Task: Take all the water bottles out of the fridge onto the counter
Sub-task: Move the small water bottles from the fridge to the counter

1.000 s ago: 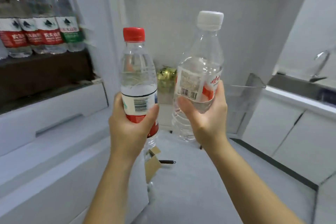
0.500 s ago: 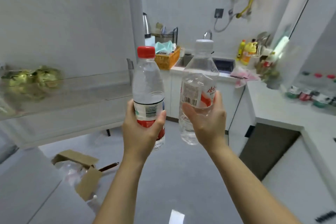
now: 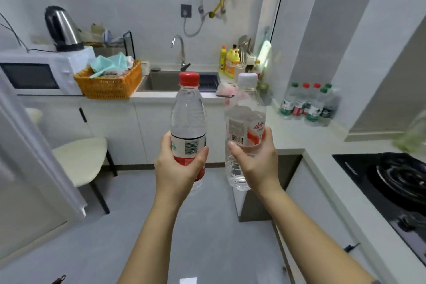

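white counter (image 3: 297,138) edge beyond bare floor, left hand (image 3: 178,166) fingers gripping red-capped bottle (image 3: 188,120), right hand (image 3: 255,163) white-capped bottle (image 3: 245,122)

Both bottles (image 3: 188,110) now before the counter (image 3: 299,138).

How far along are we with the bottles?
Done: a group of bottles stands on the counter. In hand: left hand grips the red-capped bottle, right hand the white-capped bottle, both unplaced. Left: set both down; any more to fetch cannot be seen.
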A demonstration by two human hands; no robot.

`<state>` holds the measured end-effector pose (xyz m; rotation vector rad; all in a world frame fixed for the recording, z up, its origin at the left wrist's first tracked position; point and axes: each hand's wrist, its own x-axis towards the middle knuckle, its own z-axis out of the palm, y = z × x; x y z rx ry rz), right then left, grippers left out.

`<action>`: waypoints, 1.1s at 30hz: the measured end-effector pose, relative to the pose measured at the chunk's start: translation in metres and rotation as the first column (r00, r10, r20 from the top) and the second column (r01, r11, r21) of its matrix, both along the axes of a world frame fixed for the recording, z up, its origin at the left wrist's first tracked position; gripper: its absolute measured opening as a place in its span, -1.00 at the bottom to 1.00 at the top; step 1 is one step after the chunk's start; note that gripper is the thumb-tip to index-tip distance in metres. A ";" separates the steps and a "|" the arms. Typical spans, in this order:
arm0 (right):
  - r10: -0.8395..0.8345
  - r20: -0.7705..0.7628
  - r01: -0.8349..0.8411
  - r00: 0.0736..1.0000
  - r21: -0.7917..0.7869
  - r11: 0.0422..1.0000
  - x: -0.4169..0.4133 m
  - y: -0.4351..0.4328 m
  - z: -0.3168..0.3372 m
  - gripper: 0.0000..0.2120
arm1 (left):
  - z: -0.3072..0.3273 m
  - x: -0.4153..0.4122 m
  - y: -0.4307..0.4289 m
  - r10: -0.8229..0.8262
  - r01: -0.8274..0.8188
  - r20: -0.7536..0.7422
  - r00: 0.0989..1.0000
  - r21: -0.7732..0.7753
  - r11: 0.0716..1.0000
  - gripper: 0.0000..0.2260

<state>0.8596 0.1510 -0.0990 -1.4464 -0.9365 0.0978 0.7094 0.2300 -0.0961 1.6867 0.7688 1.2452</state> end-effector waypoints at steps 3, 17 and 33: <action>-0.072 0.004 0.072 0.997 -0.028 0.997 0.036 0.019 0.002 -0.44 | 0.000 0.038 0.031 -0.075 0.074 -0.014 0.997 -0.021 0.997 -0.50; -0.300 -0.079 0.293 0.951 -0.087 0.952 0.176 0.044 -0.027 -0.51 | -0.027 0.187 0.094 -0.273 0.262 -0.106 0.956 -0.114 0.958 -0.51; -0.209 -0.070 0.198 0.975 -0.146 0.969 0.410 0.053 -0.037 -0.46 | -0.042 0.422 0.092 -0.277 0.256 -0.081 0.958 -0.203 0.945 -0.54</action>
